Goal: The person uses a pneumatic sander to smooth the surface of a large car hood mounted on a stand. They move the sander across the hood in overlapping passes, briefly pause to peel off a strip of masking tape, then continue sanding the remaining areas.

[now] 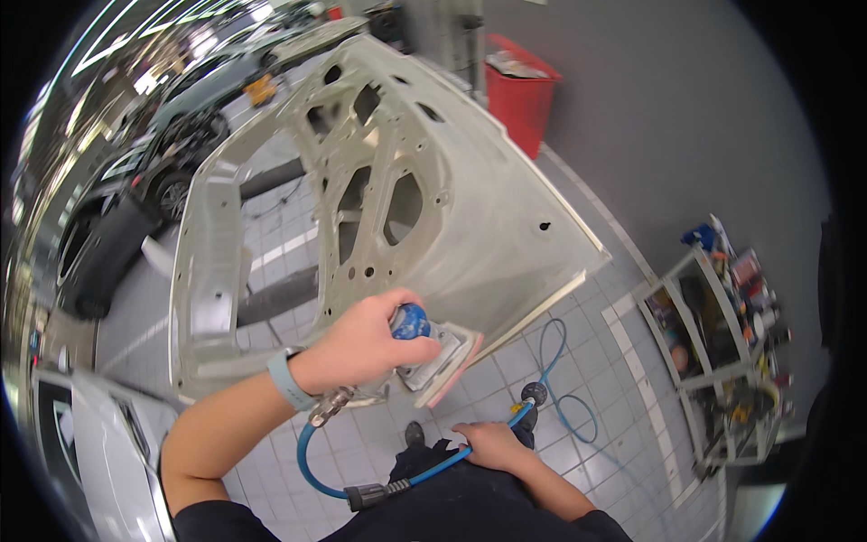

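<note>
My left hand (366, 339) is wrapped round the blue cap of an air sander (442, 361), with a pinkish pad on its edge. The sander is at the near edge of a pale grey-beige car body panel (515, 235), which has several cut-outs and a large window opening; whether the pad touches it I cannot tell. A blue air hose (312, 461) loops down from a metal fitting by my left wrist, through a dark coupling (366, 495). My right hand (492, 447) is closed round that hose in front of my body.
Blue hose (564, 406) lies coiled on the tiled floor (488, 388). A shelf cart (704, 316) crowded with supplies stands at the right. Behind the panel is a red bin (522, 95). A light-coloured car (117, 452) is close at the lower left, with more cars beyond the panel.
</note>
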The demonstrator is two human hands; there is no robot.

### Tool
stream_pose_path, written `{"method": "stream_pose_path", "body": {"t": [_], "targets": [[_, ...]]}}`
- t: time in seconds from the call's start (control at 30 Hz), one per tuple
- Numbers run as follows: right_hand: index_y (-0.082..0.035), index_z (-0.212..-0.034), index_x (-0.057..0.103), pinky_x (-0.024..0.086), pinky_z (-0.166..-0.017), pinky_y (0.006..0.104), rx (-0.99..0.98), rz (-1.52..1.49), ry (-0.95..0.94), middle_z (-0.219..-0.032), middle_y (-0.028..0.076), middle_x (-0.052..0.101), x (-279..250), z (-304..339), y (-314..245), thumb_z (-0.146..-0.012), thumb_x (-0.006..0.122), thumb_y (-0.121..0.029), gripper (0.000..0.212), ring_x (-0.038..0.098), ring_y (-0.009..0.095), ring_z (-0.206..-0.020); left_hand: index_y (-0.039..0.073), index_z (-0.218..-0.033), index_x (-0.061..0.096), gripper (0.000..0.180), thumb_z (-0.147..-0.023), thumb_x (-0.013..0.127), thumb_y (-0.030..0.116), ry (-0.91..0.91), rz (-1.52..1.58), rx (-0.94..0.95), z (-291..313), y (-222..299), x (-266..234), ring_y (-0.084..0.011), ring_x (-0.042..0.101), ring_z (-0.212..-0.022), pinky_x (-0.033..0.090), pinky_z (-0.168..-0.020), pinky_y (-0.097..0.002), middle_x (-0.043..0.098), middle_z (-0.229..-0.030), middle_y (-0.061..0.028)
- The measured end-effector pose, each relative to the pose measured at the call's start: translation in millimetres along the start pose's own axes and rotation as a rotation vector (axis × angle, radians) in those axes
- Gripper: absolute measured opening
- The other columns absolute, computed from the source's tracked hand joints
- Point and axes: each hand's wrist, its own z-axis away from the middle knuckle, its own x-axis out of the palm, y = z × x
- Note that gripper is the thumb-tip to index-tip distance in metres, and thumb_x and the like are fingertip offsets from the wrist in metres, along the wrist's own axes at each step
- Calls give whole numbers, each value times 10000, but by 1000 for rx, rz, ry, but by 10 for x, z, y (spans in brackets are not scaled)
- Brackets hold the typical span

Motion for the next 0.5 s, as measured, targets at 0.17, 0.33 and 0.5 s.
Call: {"method": "stream_pose_path", "body": {"t": [0.17,0.33,0.5], "targets": [[-65,-1243,678,572,-795,539,-266,37,-211,-994,173,752,-580,2,649,-893,698,-201,376,726,411,-945,-4,-1149,662,452,-855,853,282,163,256,-412,-21,9,381,-117,624,-816,548,-704,-289,667,-963,-52],[-62,-1062,639,567,-748,541,-419,107,-513,-921,179,730,-952,-8,829,-894,686,-204,225,726,406,-910,-17,-1175,665,462,-860,838,273,277,445,-616,-76,109,681,-156,652,-668,552,-539,-311,678,-937,-97],[-65,-1098,649,572,-744,535,-604,47,-638,-920,180,736,-1099,-47,810,-896,697,-206,251,732,397,-899,-24,-1164,669,466,-854,838,279,308,441,-666,-165,126,759,-165,645,-629,540,-507,-318,675,-913,-101]]}}
